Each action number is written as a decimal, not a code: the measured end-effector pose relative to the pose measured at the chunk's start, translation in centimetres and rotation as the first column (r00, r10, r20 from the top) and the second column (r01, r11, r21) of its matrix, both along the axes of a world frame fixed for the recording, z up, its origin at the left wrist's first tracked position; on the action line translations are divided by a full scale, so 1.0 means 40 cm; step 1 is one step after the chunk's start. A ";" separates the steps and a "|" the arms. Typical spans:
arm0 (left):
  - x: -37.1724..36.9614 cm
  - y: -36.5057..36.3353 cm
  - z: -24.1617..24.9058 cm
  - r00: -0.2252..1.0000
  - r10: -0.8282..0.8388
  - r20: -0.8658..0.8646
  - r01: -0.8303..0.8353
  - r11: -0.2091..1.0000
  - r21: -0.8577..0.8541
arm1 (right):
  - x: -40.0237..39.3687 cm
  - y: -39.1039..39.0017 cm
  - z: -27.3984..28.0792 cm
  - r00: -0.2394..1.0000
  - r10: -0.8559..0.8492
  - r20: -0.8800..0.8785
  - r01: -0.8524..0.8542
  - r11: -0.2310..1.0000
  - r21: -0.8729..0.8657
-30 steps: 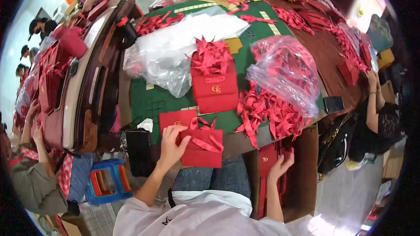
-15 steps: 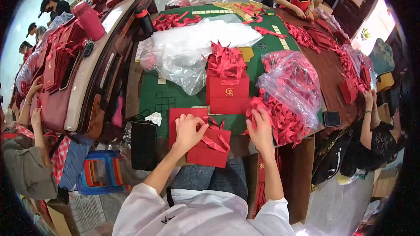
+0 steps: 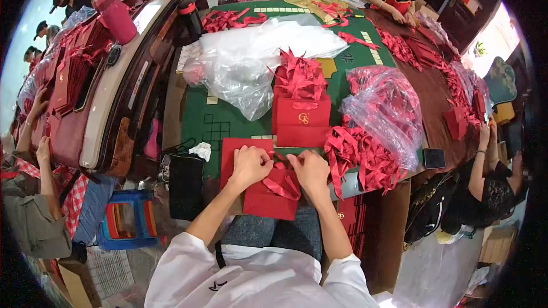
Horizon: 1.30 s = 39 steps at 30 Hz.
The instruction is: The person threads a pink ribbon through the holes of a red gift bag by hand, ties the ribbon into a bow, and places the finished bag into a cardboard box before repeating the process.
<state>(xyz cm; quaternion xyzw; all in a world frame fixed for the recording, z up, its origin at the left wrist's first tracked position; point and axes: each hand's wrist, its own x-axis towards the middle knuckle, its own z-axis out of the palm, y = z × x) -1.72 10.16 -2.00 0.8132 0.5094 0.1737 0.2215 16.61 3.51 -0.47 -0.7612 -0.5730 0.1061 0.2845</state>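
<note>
A small red paper bag [image 3: 269, 204] lies tilted at the table's front edge, a red ribbon [image 3: 281, 187] looped across it. My left hand [image 3: 252, 166] is over the bag's upper left part, its thumb and forefinger pinched on ribbon at the bag's top. Close by on the right, my right hand [image 3: 310, 171] has curled fingers at the bag's upper right; what they pinch is too small to tell. Under the left hand lies another flat red piece [image 3: 228, 157]. Beyond the hands stands a red bag with a gold logo [image 3: 302, 128], red ribbons rising behind it.
Loose red ribbons [image 3: 365, 157] and a clear plastic bag of ribbons [image 3: 382, 97] lie right, near a phone [image 3: 434, 158]. Clear plastic sheeting [image 3: 245, 63] covers the back left. A black pouch [image 3: 186, 187] hangs at the left edge. Other people work at both sides.
My right hand has moved left from the ribbon pile to the small bag, beside my left hand. My left hand has stayed at the bag. The camera view has shifted slightly.
</note>
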 end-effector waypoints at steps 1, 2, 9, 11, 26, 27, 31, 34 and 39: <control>0.000 -0.004 -0.002 1.000 0.001 0.000 -0.001 1.000 -0.001 | -0.001 0.006 -0.007 1.000 0.001 0.000 -0.001 1.000 -0.001; 0.000 -0.013 -0.004 0.999 0.001 0.049 -0.003 0.999 0.045 | 0.000 0.013 -0.023 1.000 0.006 -0.001 -0.006 1.000 -0.023; -0.006 -0.065 0.038 0.961 -0.059 0.269 0.022 0.990 0.139 | 0.016 -0.013 -0.004 0.939 0.080 -0.336 -0.069 0.997 0.044; -0.008 -0.077 0.030 0.943 -0.072 0.324 0.048 0.995 0.083 | 0.022 -0.041 -0.001 0.887 0.109 -0.448 -0.083 0.994 0.077; 0.045 -0.137 0.049 0.831 -0.071 0.552 0.121 0.991 -0.054 | -0.008 -0.141 -0.005 0.768 0.188 -0.613 -0.129 0.982 0.139; 0.043 -0.134 0.046 0.820 -0.094 0.565 0.141 0.989 -0.040 | -0.005 -0.141 -0.006 0.768 0.187 -0.613 -0.128 0.982 0.139; 0.033 -0.121 0.026 0.739 0.011 0.674 0.239 0.930 -0.278 | 0.012 -0.139 -0.015 0.662 0.269 -0.699 -0.195 0.963 0.186; 0.031 -0.120 0.031 0.663 0.094 0.743 0.327 0.856 -0.400 | 0.023 -0.141 -0.022 0.638 0.309 -0.705 -0.221 0.951 0.217; 0.042 -0.131 0.024 0.569 0.115 0.814 0.412 0.817 -0.403 | 0.019 -0.144 -0.025 0.607 0.303 -0.734 -0.184 0.953 0.241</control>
